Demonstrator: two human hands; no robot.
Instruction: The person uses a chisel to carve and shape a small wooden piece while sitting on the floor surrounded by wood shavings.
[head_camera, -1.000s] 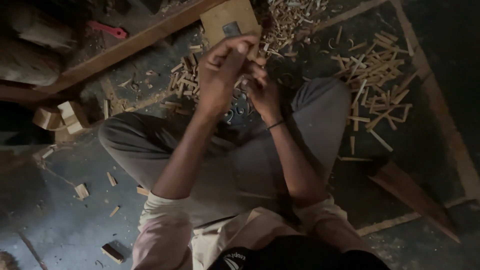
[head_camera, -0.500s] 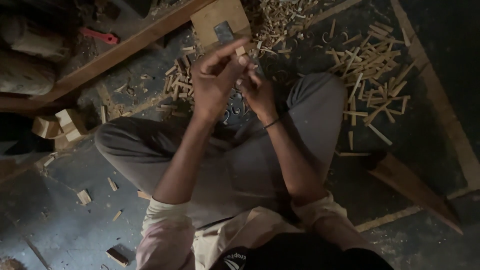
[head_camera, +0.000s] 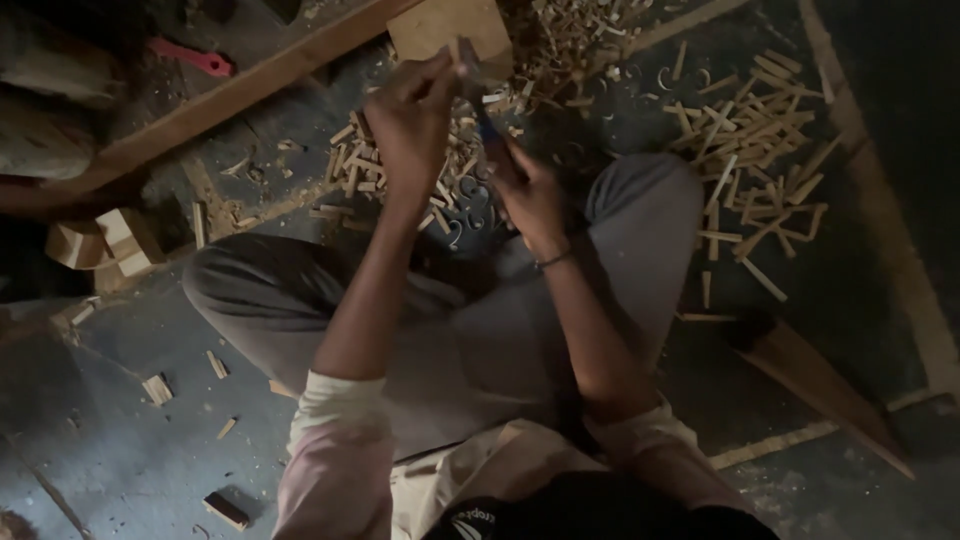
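I sit cross-legged on the floor in grey trousers. My left hand (head_camera: 412, 115) is raised over my knees and pinches a small wooden stick (head_camera: 462, 58) at its top end. My right hand (head_camera: 530, 195) is just below and to the right, closed on a dark-handled knife (head_camera: 488, 125) whose blade lies against the stick. A flat wooden block (head_camera: 450, 25) lies on the floor just beyond my hands, with curled shavings (head_camera: 575, 40) around it.
A heap of cut wooden sticks (head_camera: 750, 150) lies at the right, another small heap (head_camera: 350, 165) at the left. A long wooden beam (head_camera: 230, 100) runs diagonally at top left, beside a red tool (head_camera: 190, 58). Wood offcuts (head_camera: 105, 240) sit at far left; a plank (head_camera: 820, 380) at lower right.
Both hands stay close together on the stick and knife. My right hand has slid slightly down and right relative to my left hand. The view has shifted a little.
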